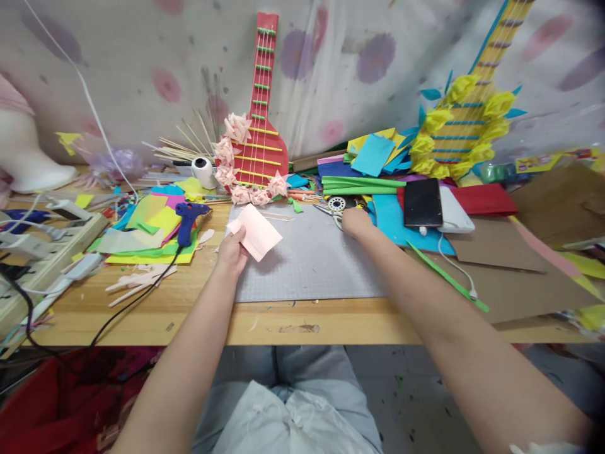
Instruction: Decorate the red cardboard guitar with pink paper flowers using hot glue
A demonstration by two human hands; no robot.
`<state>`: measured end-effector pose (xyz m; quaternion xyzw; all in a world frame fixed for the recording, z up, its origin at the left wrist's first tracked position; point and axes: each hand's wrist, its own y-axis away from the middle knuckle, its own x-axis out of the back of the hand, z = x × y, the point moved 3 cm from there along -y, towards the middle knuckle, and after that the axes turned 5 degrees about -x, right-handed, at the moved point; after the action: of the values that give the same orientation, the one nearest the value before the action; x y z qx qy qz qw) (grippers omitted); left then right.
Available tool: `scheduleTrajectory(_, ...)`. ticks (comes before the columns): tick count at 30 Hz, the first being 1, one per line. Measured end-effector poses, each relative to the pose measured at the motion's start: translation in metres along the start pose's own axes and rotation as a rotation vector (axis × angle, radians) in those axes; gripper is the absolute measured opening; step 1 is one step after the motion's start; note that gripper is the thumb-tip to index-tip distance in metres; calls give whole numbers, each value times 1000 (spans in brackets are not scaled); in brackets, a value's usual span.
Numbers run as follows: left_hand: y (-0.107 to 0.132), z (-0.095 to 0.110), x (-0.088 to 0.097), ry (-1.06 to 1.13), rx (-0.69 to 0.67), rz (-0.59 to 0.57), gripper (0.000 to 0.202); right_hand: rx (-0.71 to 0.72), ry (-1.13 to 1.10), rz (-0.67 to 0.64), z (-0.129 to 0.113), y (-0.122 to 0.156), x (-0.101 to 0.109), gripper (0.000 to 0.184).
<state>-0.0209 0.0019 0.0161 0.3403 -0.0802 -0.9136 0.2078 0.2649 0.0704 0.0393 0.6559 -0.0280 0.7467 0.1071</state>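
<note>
My left hand [232, 251] pinches a square of pale pink paper [258, 232] between thumb and fingers, over the left part of the grey cutting mat [307, 271]. At the mat's far right edge, my right hand [357, 222] is closed at the handles of a pair of scissors [334, 215], whose blades point left. Its fingertips are partly hidden behind the hand. Beyond the mat stands a red paper lute [262, 151] with strings, green and yellow strips, and pale pink paper flowers [237, 128] along its left and lower edge.
A blue glue gun [185, 221] rests on coloured sheets at left, its black cord crossing the table toward a power strip [57, 258]. A yellow flowered lute [460, 126] stands at the back right. A phone [422, 203] lies cabled among papers and cardboard [510, 271].
</note>
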Motion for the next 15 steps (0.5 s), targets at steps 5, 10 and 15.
scheduleTrajectory(5, -3, -2, 3, 63, 26, 7, 15, 55, -6, 52, 8, -7, 6, 33)
scheduleTrajectory(10, -4, 0, 4, 114, 5, -35, 27, 106, -397, 8, 31, -14, 14, 33)
scheduleTrajectory(15, -3, 1, 2, 11, -33, -109, 47, 267, -1110, -102, 41, -10, 17, 26)
